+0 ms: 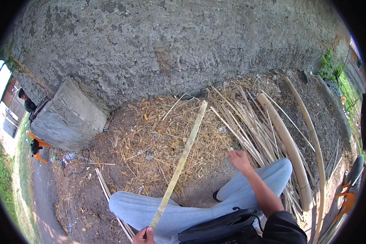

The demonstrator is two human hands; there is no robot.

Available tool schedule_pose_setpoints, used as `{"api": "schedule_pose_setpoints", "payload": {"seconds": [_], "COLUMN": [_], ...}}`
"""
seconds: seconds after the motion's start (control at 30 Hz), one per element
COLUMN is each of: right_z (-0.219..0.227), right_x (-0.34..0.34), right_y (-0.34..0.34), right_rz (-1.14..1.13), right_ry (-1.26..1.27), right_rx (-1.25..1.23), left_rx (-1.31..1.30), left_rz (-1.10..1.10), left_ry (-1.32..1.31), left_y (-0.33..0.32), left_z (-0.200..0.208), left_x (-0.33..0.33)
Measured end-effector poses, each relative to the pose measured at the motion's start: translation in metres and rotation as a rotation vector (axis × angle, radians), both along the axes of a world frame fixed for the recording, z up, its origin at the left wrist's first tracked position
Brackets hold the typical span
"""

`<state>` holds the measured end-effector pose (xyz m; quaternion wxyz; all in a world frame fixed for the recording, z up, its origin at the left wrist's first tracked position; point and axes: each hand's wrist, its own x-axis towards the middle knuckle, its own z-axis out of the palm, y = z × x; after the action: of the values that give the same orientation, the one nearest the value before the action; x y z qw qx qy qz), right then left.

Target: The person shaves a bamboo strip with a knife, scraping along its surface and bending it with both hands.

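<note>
A long, flat, pale yellow-green strip of split bamboo [179,166] slants across the middle of the view. Its near end is in the left hand [144,236], thumb laid along it, and it passes over the light-blue trousered left leg [138,209], its far end reaching toward the rough grey wall [179,44]. The right hand [239,160] is well apart from the left and from the strip, raised near the right knee with fingers curled; whether it pinches anything small cannot be told.

The strip looks light for its length and fairly stiff, likely springy enough to flex and whip at the far end. Its face seems smooth and perhaps a little slippery, while the long edges could be sharp or splintery and might split along the grain. A flat pinch across the faces, thumb on top, should suit it better than a fist dragged along the edges; a second hold near mid-length would probably steady it. To the right lie a loose heap of pale, thin bamboo strips [248,126] and a thick tan bamboo pole [286,146], which looks much heavier and more rigid.
</note>
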<state>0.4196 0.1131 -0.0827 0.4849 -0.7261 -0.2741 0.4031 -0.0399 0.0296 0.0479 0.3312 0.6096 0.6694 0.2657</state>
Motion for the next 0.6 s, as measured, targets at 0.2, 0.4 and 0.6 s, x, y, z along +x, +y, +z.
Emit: {"api": "schedule_pose_setpoints", "payload": {"seconds": [0.2,0.4,0.6], "right_z": [0.006,-0.008,0.026], "right_x": [-0.028,-0.046,-0.092], "right_y": [-0.021,-0.028,-0.032], "right_rz": [0.164,0.143,0.206], "right_ry": [-0.369,-0.333,-0.494], "right_rx": [-0.020,0.018,0.256], "left_rx": [-0.027,0.314,0.096], "left_rz": [-0.041,-0.012,0.016], "left_ry": [0.279,0.156,-0.094], "left_y": [0.016,0.025,0.037], "left_z": [0.000,-0.019,-0.020], "left_x": [0.019,0.055,0.068]}}
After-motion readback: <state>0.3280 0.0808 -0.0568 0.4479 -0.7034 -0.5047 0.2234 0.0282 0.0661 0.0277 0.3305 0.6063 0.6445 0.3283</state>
